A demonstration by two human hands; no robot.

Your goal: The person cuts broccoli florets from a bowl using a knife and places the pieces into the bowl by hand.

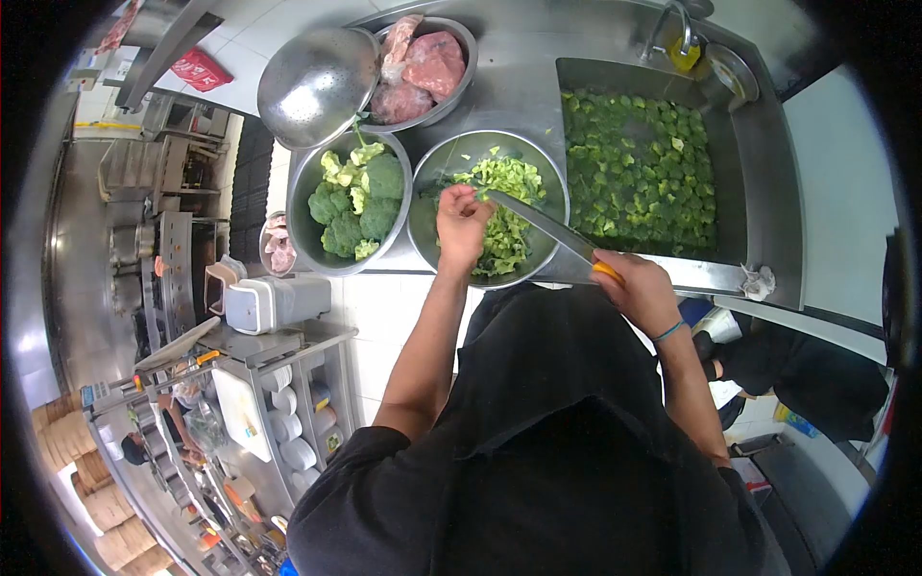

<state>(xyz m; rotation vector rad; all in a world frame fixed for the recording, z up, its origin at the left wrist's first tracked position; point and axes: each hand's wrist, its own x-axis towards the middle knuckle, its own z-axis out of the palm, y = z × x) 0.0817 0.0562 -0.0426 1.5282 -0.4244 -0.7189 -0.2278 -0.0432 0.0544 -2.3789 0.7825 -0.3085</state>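
Observation:
My right hand (639,291) grips the orange handle of a knife (547,228), its blade pointing up and left over a metal bowl (495,285). The blade tip is close to the fingertips of my left hand (463,226), which are pinched on a small green piece of broccoli (483,195), partly hidden by the fingers. Chopped light-green pieces (507,176) lie in the bowl beneath both. Left of it stands a second metal bowl (293,206) with several broccoli heads (384,178).
A sink (735,202) at the right holds many broccoli florets (634,173) in water, below a faucet (663,29). Behind the bowls are raw meat (432,62) in a metal bowl and a domed metal vessel (317,86). Another person in dark clothes (797,370) is at lower right.

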